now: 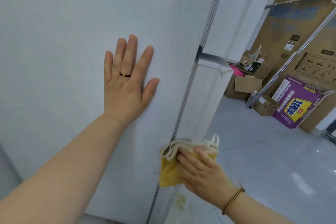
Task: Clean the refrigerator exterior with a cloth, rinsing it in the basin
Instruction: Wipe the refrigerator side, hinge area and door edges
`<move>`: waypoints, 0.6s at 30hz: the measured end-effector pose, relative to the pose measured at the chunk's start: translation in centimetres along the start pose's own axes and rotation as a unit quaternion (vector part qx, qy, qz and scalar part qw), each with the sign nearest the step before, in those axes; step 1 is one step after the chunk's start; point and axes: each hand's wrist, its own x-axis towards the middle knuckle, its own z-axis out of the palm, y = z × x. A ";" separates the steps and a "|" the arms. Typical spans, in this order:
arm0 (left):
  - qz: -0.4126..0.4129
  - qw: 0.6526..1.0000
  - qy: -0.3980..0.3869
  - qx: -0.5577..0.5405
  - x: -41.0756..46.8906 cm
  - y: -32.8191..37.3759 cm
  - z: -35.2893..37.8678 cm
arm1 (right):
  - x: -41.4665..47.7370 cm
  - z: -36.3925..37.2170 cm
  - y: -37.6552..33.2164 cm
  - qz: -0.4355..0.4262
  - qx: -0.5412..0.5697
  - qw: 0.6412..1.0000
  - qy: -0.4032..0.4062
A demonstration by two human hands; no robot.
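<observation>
Right grip [201,171] laid over folded yellow cloth [170,172], fingers nearly straight, pressing it to refrigerator [72,23] door edge, low down. Left grip [125,85] spread, palm flat on side panel, higher up. Brownish stain [181,201] just below cloth.

white refrigerator [72,14], yellow cloth [169,174] with cream edge, purple box [298,103]

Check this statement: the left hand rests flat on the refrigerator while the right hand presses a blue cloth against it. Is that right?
No. The head view shows the cloth is yellow, not blue. The left hand rests flat on the refrigerator while the right hand presses it there.
</observation>
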 end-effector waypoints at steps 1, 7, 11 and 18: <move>0.002 1.000 0.004 0.001 0.0 0.0 0.1 | 1.0 -0.7 1.3 0.019 0.000 0.999 0.037; 0.001 1.000 0.021 0.005 0.1 0.0 0.1 | 6.1 -1.8 1.2 0.253 0.004 0.955 0.157; -0.013 0.999 0.009 -0.029 0.1 0.7 -0.4 | 4.0 1.1 -5.3 0.243 0.011 0.965 0.092; -0.012 0.999 -0.020 -0.031 0.2 0.8 -1.0 | -1.0 4.2 -11.4 -0.022 0.047 0.990 -0.134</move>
